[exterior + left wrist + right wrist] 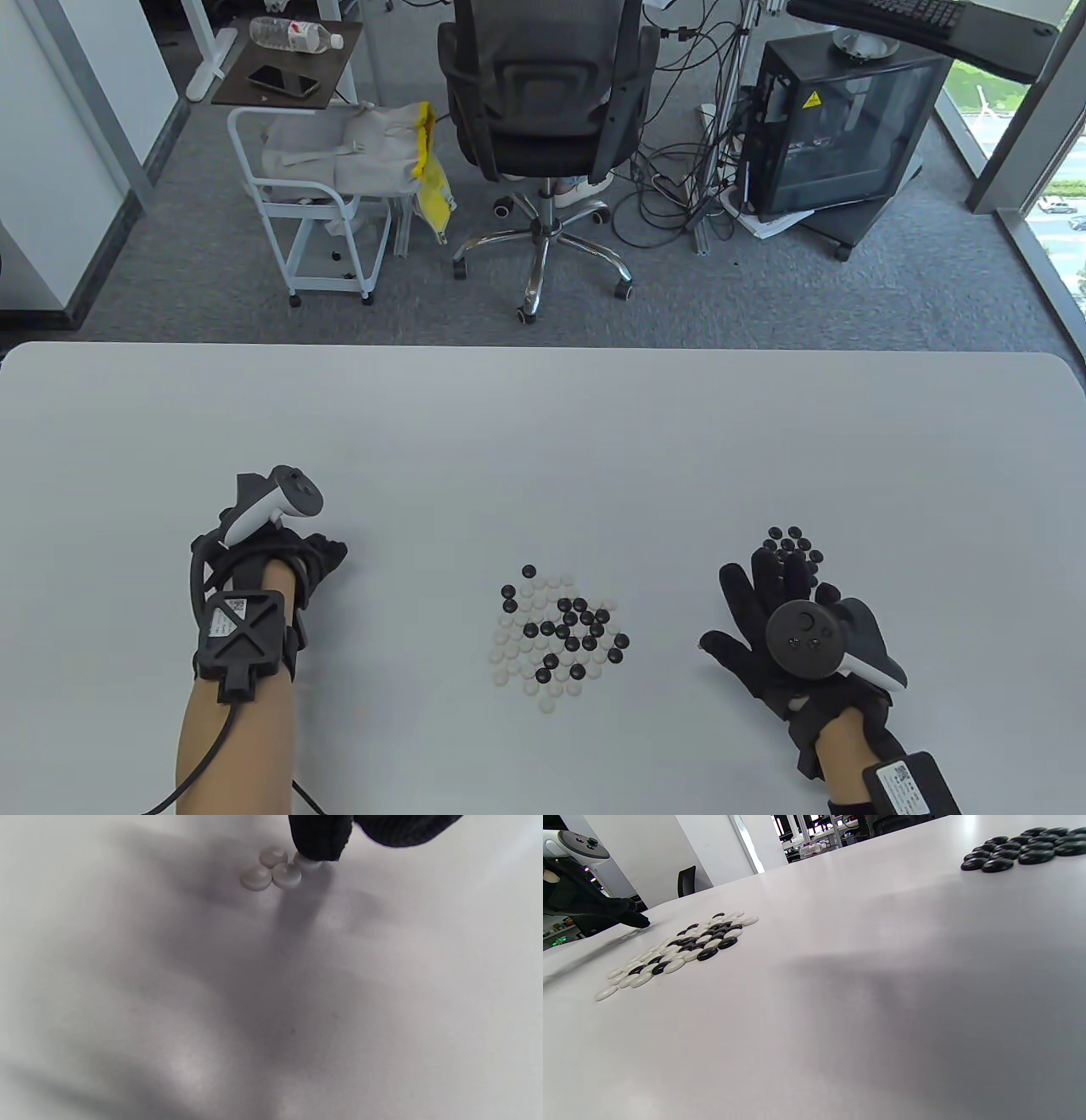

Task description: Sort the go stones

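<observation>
A mixed pile of black and white Go stones (556,632) lies in the middle of the white table (543,424); it also shows in the right wrist view (683,946). Several sorted black stones (793,543) are grouped at the right (1018,849). My right hand (764,586) lies flat with its fingers spread, the fingertips at the near edge of that black group. My left hand (327,556) is curled down at the left. In the left wrist view its fingertips (320,836) pinch a white stone (307,862) that touches the table beside three white stones (273,870).
The table's far edge (543,346) runs across the view. Beyond it stand an office chair (547,110), a white cart (322,195) and a computer case (840,127). A cable runs from my left wrist off the bottom edge.
</observation>
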`<state>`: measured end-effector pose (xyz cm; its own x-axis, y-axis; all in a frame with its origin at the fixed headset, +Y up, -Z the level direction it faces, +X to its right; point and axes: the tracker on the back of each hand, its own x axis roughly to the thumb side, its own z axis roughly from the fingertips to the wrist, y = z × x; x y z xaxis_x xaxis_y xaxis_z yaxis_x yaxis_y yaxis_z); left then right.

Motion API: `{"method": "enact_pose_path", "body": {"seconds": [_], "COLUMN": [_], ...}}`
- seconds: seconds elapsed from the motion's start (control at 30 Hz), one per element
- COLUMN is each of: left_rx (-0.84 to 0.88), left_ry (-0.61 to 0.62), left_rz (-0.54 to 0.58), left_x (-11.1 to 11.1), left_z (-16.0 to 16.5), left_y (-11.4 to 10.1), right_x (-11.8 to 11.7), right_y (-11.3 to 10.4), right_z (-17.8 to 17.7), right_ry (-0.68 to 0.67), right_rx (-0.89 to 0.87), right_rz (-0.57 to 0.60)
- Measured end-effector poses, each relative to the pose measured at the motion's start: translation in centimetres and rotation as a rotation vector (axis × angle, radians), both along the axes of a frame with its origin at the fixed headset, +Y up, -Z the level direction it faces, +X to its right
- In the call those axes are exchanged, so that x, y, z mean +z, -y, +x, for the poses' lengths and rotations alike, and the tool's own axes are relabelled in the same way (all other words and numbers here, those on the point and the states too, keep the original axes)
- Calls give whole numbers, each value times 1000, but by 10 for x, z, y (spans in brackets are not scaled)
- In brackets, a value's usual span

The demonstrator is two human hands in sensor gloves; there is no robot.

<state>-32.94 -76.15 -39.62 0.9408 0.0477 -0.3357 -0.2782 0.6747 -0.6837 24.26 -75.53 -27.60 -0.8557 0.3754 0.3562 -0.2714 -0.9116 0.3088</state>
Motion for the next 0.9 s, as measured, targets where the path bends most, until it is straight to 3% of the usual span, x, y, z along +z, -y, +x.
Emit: {"method": "enact_pose_path", "body": {"seconds": [0.23,0.53,0.67,0.9], "left_rx": [-26,51,148,174], "left_ry": [58,422,596,740], "left_rz": [11,83,85,65], "left_x": [0,-1,4,7], "left_z": [10,114,169,234], "left_y": [-7,-32,-30,-17], "right_x": [0,0,-1,0], "right_y": [0,-1,0,0], "right_z": [1,-2,-2,-2], "right_ry": [3,-1,-2,-2], "right_rx": [-1,8,6,5], "right_rz": [-2,-2,-2,-1]}}
